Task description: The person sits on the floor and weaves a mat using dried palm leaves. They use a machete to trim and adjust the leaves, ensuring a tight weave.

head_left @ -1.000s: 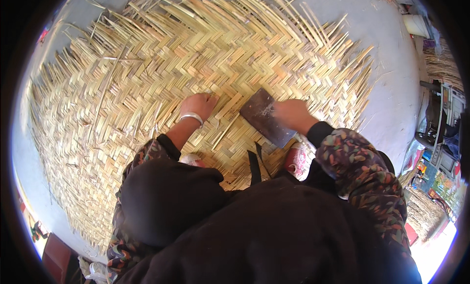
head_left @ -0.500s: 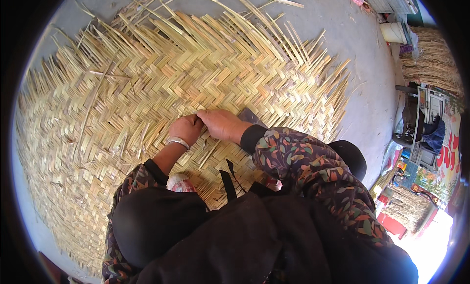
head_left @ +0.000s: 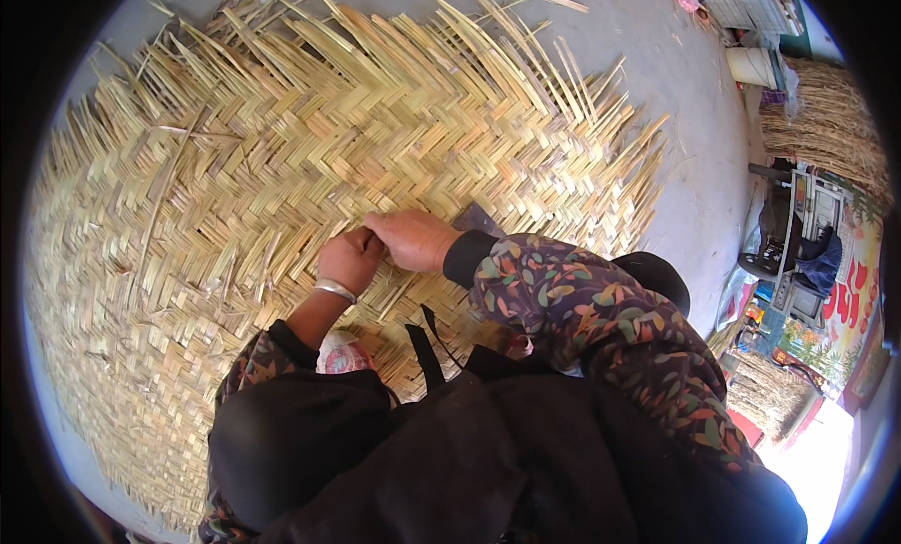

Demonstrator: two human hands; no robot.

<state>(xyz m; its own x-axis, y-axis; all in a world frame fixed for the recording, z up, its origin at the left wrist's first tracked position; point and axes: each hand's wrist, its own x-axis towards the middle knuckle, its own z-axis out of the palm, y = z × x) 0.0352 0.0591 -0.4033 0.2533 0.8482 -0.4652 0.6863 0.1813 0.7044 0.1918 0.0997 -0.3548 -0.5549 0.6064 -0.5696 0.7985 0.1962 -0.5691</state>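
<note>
Best to treat the woven mat (head_left: pixel 375 159), spread on the floor (head_left: pixel 694 122) under left hand (head_left: pixel 350 262) and right hand (head_left: pixel 413 240), as probably light, springy and splittable, pinching edge strips (head_left: pixel 366 51) near their base, with each grip curled inward, closure and contents impossible to tell.

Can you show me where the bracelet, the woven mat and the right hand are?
Bracelet (head_left: pixel 336 290): head view, on the middle of its pale band.
Woven mat (head_left: pixel 394 154): head view, on a bare patch of weave.
Right hand (head_left: pixel 411 239): head view, on its back.
</note>
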